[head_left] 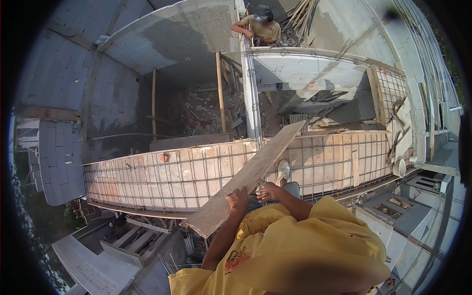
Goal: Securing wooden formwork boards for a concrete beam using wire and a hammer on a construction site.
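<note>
A long, flat wooden plank (250,172) lies slantwise in front of me, its near end low at the left and its far end up toward the right. My left hand (237,199) is closed on the plank's near edge, about a third of the way along. Just right of it, my right hand (267,191) has curled fingers close to the same edge. What the right fingers hold, if anything, I cannot make out. Beneath the plank spreads a steel rebar grid (196,174) over pale wooden formwork panels. One shoe (283,170) of mine stands on this grid, right of the plank.
A grey block wall (250,98) with rebar along it runs away from the grid. Open drops to rubble (201,105) flank it, with upright wooden props (220,93). A co-worker (260,27) leans at the far wall. Loose dark offcuts (397,132) lie at the grid's right end.
</note>
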The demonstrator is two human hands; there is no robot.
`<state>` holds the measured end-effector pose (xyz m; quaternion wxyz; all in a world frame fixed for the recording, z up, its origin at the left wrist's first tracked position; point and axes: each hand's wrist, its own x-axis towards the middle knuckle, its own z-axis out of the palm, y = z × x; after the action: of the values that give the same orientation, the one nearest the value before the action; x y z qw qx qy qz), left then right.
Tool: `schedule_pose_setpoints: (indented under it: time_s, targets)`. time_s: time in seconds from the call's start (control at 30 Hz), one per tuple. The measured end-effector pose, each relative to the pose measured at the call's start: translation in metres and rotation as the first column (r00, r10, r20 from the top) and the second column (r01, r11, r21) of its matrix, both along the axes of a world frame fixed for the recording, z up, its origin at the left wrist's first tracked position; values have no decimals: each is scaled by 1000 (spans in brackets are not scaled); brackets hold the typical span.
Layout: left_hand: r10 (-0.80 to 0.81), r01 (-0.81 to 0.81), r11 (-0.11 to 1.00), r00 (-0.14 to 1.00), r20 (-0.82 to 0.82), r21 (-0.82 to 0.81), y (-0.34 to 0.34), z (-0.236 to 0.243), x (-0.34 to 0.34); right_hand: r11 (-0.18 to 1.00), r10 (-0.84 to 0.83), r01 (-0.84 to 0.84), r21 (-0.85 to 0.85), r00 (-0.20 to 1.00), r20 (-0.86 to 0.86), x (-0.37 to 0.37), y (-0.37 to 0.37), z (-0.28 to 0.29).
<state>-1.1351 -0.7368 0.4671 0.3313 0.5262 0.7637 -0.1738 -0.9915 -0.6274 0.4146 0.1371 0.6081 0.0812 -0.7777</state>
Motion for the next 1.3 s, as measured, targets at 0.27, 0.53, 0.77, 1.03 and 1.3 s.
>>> schedule_pose_setpoints:
  time_s: [0.27, 0.53, 0.77, 1.03, 1.3]
  targets:
    - [-46, 46, 999, 999, -19, 5, 9, 21, 16, 980, -189, 181, -88, 977, -95, -27, -25, -15]
    - [200, -343, 880, 894, 401, 327, 34, 174, -19, 934, -357, 355, -43, 934, -26, -21, -2, -16]
    - [605, -567, 545, 776, 178, 618, -35, 293, -133, 872, -481, 484, 70, 875, -51, 23, 35, -42]
    - [719, -691, 647, 410, 562, -323, -110, 280, -120, 812, -567, 581, 57, 809, -155, 67, 98, -31]
    - [497, -516, 727, -60, 866, -453, -95, 288, -62, 768, -508, 527, 364, 847, -156, 87, 117, 73]
